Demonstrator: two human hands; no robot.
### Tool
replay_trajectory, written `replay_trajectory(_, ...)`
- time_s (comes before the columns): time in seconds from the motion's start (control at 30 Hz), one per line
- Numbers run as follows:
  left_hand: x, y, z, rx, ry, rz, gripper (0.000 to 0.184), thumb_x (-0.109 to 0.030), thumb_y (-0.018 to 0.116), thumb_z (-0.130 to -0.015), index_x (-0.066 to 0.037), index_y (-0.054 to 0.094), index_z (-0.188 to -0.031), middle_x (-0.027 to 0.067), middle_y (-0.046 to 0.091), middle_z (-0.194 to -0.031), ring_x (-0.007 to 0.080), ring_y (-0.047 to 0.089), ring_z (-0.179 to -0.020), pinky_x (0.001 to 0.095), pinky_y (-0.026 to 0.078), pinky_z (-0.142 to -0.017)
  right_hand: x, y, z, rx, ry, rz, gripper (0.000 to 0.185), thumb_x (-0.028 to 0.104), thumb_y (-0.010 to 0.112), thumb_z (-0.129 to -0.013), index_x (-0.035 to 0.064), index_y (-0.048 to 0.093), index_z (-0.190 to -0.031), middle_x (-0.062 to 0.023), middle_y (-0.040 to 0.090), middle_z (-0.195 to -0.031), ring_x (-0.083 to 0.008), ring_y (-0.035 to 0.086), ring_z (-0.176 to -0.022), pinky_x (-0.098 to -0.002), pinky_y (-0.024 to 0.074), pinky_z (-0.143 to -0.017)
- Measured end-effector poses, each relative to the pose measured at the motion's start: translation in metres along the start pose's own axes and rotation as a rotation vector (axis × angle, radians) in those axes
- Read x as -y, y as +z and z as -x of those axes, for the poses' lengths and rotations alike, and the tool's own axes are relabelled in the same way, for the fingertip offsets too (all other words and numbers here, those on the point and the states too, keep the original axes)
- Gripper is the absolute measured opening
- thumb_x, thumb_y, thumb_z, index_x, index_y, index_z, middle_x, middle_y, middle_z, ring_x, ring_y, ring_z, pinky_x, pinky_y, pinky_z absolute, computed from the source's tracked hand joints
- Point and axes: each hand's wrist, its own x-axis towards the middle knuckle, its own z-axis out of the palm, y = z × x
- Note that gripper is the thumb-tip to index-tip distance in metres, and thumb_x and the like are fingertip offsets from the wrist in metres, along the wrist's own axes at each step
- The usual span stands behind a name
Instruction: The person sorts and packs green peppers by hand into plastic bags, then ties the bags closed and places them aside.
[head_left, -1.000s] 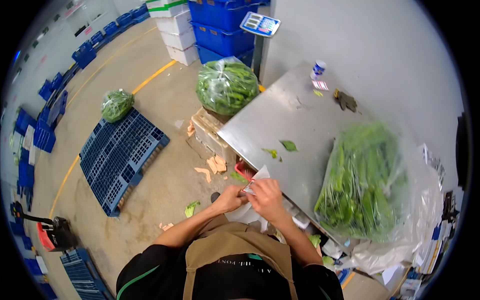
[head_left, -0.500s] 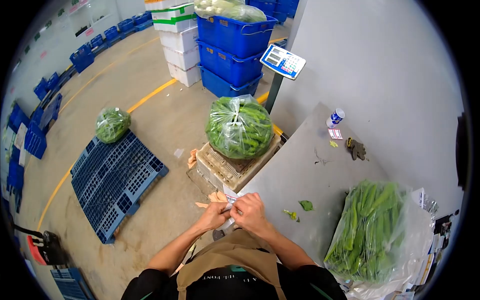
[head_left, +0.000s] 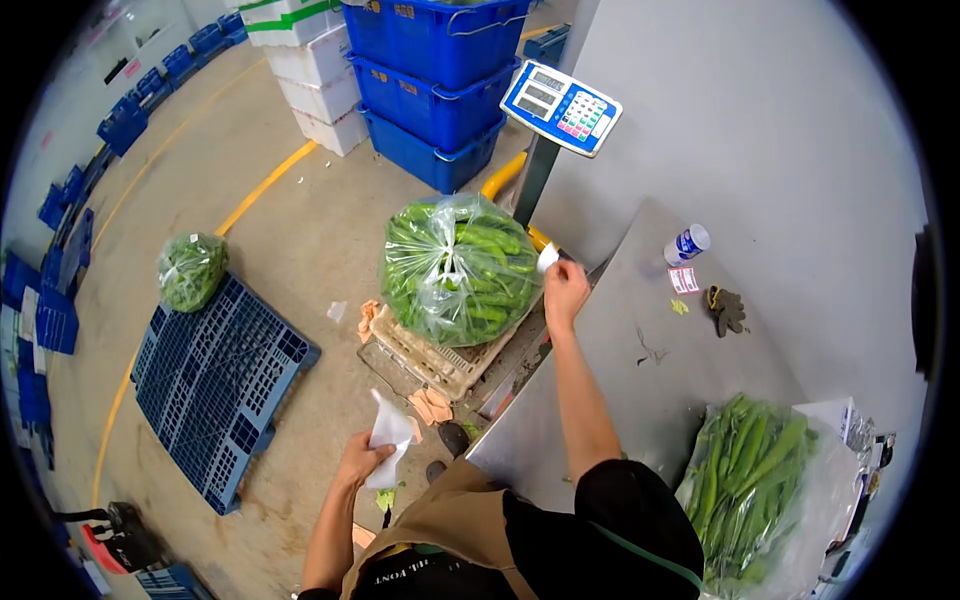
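Note:
My left hand (head_left: 362, 461) is closed on a white sheet of paper (head_left: 391, 436), held low over the floor. Between the pinched fingers of my right hand (head_left: 567, 288) is a small white label (head_left: 547, 258). That label is at the right side of a tied clear bag of green peppers (head_left: 460, 270); I cannot tell whether it touches the plastic. The bag rests on an upturned beige crate (head_left: 440, 365) by the steel table (head_left: 610, 370).
A scale display (head_left: 562, 108) stands behind the bag, near stacked blue crates (head_left: 430, 100). On the table are a can (head_left: 687, 244), a glove (head_left: 726, 311) and another bag of peppers (head_left: 745, 490). A blue pallet (head_left: 220, 390) with a bagged green vegetable (head_left: 192, 271) lies left.
My hands have come apart. The right one has reached forward to the pepper bag with the small label, while the left has moved left and down with the white sheet. The view has shifted.

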Motion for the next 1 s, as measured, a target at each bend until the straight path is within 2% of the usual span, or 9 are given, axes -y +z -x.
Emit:
replay_trajectory(0.1, 0.012, -0.004, -0.007, -0.084, -0.058, 0.046, 0.019, -0.002, 0.065, -0.075, 0.002, 0.063, -0.094, 0.0033, 0.062, -0.079, 0.0104, 0.055, -0.065, 0.0271, 0.046, -0.059, -0.045, 0.054, -0.025, -0.012, -0.345, 0.270, 0.005, 0.010, 0.062, -0.072, 0.0065, 0.061, -0.074, -0.0078, 0.056, -0.078, -0.0253, 0.054, -0.081, -0.0406, 0.0356, -0.073)
replay_trajectory(0.17, 0.009, 0.000, -0.007, -0.117, -0.101, 0.079, 0.020, -0.001, 0.065, -0.075, 0.003, 0.063, -0.095, 0.0042, 0.063, -0.080, 0.0109, 0.056, -0.065, 0.0272, 0.046, -0.059, -0.070, 0.090, -0.012, 0.111, -0.501, 0.439, 0.004, 0.011, 0.062, -0.070, 0.0076, 0.061, -0.072, -0.0091, 0.055, -0.079, -0.0261, 0.053, -0.082, -0.0422, 0.0351, -0.073)
replay_trajectory(0.2, 0.003, 0.004, -0.006, -0.124, -0.127, 0.104, 0.020, -0.001, 0.065, -0.076, 0.003, 0.064, -0.095, 0.0046, 0.064, -0.081, 0.0111, 0.056, -0.065, 0.0272, 0.047, -0.060, -0.080, 0.103, 0.001, 0.344, -0.544, 0.426, 0.006, 0.011, 0.062, -0.070, 0.0072, 0.062, -0.075, -0.0100, 0.055, -0.083, -0.0263, 0.052, -0.085, -0.0434, 0.0342, -0.075)
replay_trajectory(0.23, 0.001, 0.007, -0.004, -0.130, -0.158, 0.124, 0.020, -0.001, 0.065, -0.076, 0.003, 0.064, -0.096, 0.0050, 0.064, -0.082, 0.0113, 0.057, -0.066, 0.0272, 0.047, -0.060, -0.104, 0.122, 0.014, 0.390, -0.649, 0.361, 0.017, 0.010, 0.062, -0.070, 0.0050, 0.063, -0.086, -0.0098, 0.056, -0.087, -0.0260, 0.051, -0.088, -0.0434, 0.0336, -0.078)
replay_trajectory(0.37, 0.011, 0.008, -0.005, -0.128, -0.194, 0.166, 0.019, 0.000, 0.064, -0.077, 0.004, 0.063, -0.096, 0.0061, 0.065, -0.083, 0.0121, 0.058, -0.068, 0.0268, 0.048, -0.063, -0.071, 0.097, -0.037, 0.117, -0.279, 0.306, 0.034, 0.010, 0.054, -0.077, 0.0025, 0.054, -0.110, -0.0146, 0.055, -0.099, -0.0297, 0.050, -0.095, -0.0457, 0.0331, -0.083)
replay_trajectory(0.53, 0.018, 0.005, -0.011, -0.135, -0.223, 0.133, 0.019, 0.000, 0.064, -0.077, 0.004, 0.063, -0.096, 0.0060, 0.065, -0.082, 0.0116, 0.058, -0.068, 0.0266, 0.048, -0.062, -0.068, 0.132, -0.097, -0.214, -0.135, 0.375, 0.033, 0.016, 0.049, -0.084, 0.0032, 0.050, -0.115, -0.0186, 0.050, -0.110, -0.0339, 0.047, -0.100, -0.0453, 0.0325, -0.083)
replay_trajectory(0.67, -0.003, 0.011, -0.010, -0.167, -0.197, 0.133, 0.019, -0.002, 0.065, -0.076, 0.004, 0.063, -0.095, 0.0054, 0.064, -0.080, 0.0111, 0.056, -0.066, 0.0261, 0.046, -0.060, -0.079, 0.200, -0.069, -0.147, -0.198, 0.445, 0.033, 0.026, 0.044, -0.090, 0.0073, 0.048, -0.117, -0.0165, 0.051, -0.109, -0.0328, 0.047, -0.099, -0.0472, 0.0307, -0.083)
replay_trajectory(0.77, -0.016, 0.011, -0.002, -0.224, -0.176, 0.121, 0.018, -0.001, 0.065, -0.077, 0.004, 0.063, -0.095, 0.0056, 0.065, -0.081, 0.0106, 0.057, -0.067, 0.0261, 0.047, -0.061, -0.089, 0.224, -0.078, -0.116, -0.009, 0.469, 0.032, 0.026, 0.044, -0.090, 0.0078, 0.049, -0.115, -0.0156, 0.051, -0.107, -0.0336, 0.049, -0.096, -0.0471, 0.0316, -0.082)
replay_trajectory(1.0, 0.007, 0.011, 0.006, -0.283, -0.212, 0.193, 0.018, -0.001, 0.065, -0.077, 0.004, 0.063, -0.094, 0.0037, 0.064, -0.078, 0.0092, 0.056, -0.066, 0.0248, 0.046, -0.060, -0.087, 0.193, -0.094, -0.262, 0.060, 0.324, 0.035, 0.029, 0.041, -0.092, 0.0043, 0.048, -0.116, -0.0170, 0.050, -0.111, -0.0358, 0.050, -0.100, -0.0482, 0.0333, -0.085)
